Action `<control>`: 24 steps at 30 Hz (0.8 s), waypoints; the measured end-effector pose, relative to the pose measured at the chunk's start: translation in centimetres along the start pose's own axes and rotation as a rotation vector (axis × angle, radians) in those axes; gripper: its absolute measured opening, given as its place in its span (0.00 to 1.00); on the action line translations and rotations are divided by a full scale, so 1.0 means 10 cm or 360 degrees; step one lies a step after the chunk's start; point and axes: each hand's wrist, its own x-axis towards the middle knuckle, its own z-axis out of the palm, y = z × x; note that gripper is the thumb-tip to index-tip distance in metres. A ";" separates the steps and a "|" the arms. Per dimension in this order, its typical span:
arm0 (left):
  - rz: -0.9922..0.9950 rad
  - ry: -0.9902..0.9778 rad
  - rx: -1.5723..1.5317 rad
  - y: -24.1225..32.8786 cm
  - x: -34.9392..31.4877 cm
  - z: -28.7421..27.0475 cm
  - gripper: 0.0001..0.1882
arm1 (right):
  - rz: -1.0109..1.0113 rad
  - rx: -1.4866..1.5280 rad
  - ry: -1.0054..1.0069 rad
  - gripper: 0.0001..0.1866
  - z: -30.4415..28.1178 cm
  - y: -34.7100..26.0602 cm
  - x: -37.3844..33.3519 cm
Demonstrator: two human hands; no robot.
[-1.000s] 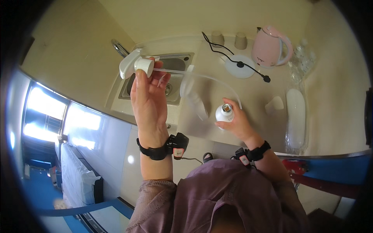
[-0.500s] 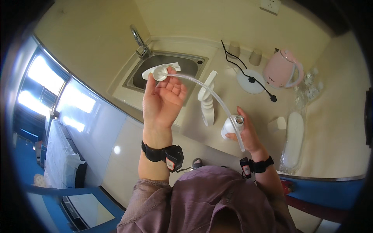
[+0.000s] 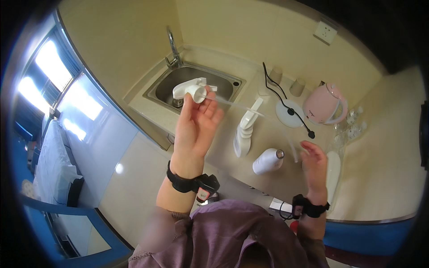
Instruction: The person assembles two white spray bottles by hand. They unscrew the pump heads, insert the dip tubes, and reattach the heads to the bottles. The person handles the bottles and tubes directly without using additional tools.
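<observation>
My left hand [image 3: 195,127] is closed on a white trigger spray head [image 3: 197,93], held up in front of the sink. A clear dip tube [image 3: 232,103] runs from the spray head to the right and bends down, blurred by motion. My right hand [image 3: 315,163] is raised over the counter near the tube's free end, fingers apart, with nothing seen in it. Left of that hand stands a white bottle [image 3: 268,161] with its open neck showing. Behind the bottle lies a white plastic piece with a ridged grip [image 3: 245,131].
A steel sink [image 3: 154,91] with a faucet [image 3: 173,51] is at the back left. On the counter are a pink kettle [image 3: 325,103], its white base [image 3: 282,117] with a black cord, two cups [image 3: 297,87], and clear-wrapped items [image 3: 333,172] at right.
My right hand has let go of the bottle, which now stands on the counter, and moved right toward the tube's end. The tube has swung right; my left hand still holds the spray head.
</observation>
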 end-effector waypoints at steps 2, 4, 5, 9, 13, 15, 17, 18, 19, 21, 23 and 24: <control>0.0120 -0.0096 0.0171 0.05 -0.05 0.02 0.23 | -0.0024 0.0110 0.0079 0.15 -0.01 -0.40 -0.02; 0.0247 -0.0253 0.0401 0.13 -0.12 0.06 0.24 | -0.0135 0.0076 0.0083 0.11 0.07 -0.87 -0.06; 0.0283 -0.0345 0.0486 0.16 -0.14 0.08 0.24 | -0.0241 0.0031 -0.0006 0.11 0.10 -1.06 -0.08; 0.0387 -0.0700 0.0719 0.35 -0.24 0.20 0.27 | -0.0568 -0.0110 -0.0397 0.10 0.42 -1.64 -0.23; 0.0321 -0.0961 0.0972 0.48 -0.26 0.33 0.31 | -0.0367 -0.0225 -0.0762 0.14 0.80 -1.99 -0.23; 0.0252 -0.0950 0.1025 0.40 -0.27 0.47 0.32 | -0.0298 -0.0229 -0.0888 0.17 0.94 -1.98 -0.10; 0.0083 -0.0902 0.1009 0.28 -0.28 0.55 0.32 | -0.0317 -0.0186 -0.0964 0.18 1.00 -1.94 0.01; 0.0002 -0.0987 0.0995 0.26 -0.25 0.55 0.32 | -0.0385 -0.0147 -0.1005 0.19 1.03 -1.93 0.06; -0.0078 -0.1071 0.0979 0.25 -0.22 0.53 0.33 | -0.0323 -0.0087 -0.1083 0.19 1.02 -1.97 0.09; -0.0040 -0.1187 0.1242 0.23 -0.15 0.47 0.33 | -0.0182 0.0021 -0.1222 0.20 0.99 -2.05 0.17; 0.0002 -0.1143 0.1148 0.08 -0.18 0.64 0.33 | -0.0125 0.0089 -0.1266 0.20 0.96 -2.03 0.22; 0.0037 -0.1175 0.1103 0.05 -0.17 0.68 0.32 | -0.0102 0.0101 -0.1281 0.20 0.95 -2.06 0.24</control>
